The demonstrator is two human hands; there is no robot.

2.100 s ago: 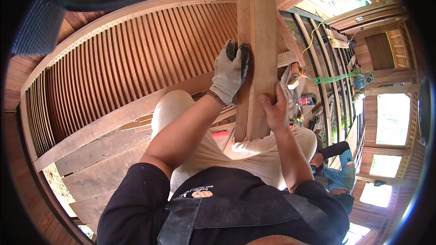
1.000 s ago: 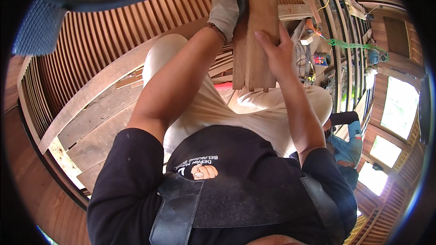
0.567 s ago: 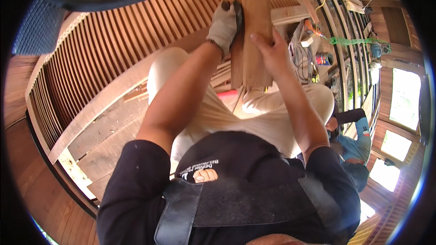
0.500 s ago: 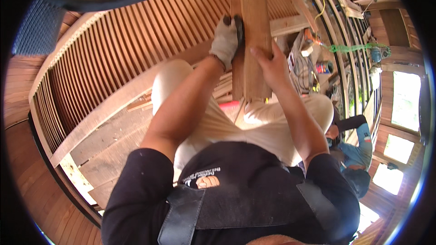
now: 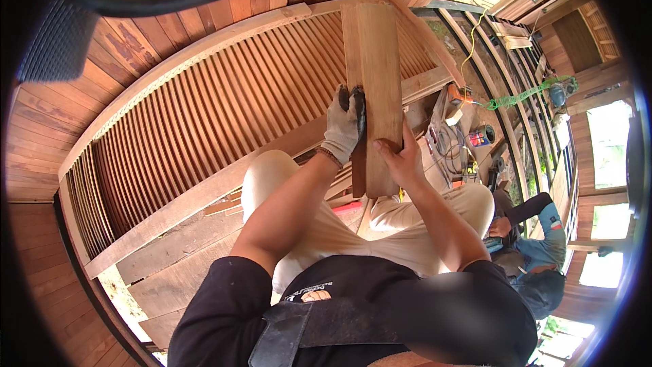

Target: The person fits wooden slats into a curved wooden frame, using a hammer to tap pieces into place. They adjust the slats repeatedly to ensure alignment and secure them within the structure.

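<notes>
My left hand (image 5: pixel 345 122), in a light glove with dark palm and fingertips, is closed on the left edge of two long wooden boards. My right hand (image 5: pixel 403 158), bare, grips the near right side of the wider front board (image 5: pixel 382 75), thumb on its face. Partly behind it and showing along its left side is a second, darker board (image 5: pixel 351 44). Both boards point away from me above my knees. Beyond them lies a curved wooden frame filled with many narrow slats (image 5: pixel 224 88). The fingers wrapped behind the boards are hidden.
Cables (image 5: pixel 449 148), a can (image 5: pixel 482 136) and an orange tool (image 5: pixel 459 94) lie to the right, with a coiled green hose (image 5: pixel 523 97) farther off. Another person (image 5: pixel 536 248) sits close on my right. Wooden planks (image 5: pixel 170 245) lie under the slatted frame's near edge.
My view has tilted up, so the hands and boards sit lower in the picture and the boards' far ends now show. Both hands keep their hold.
</notes>
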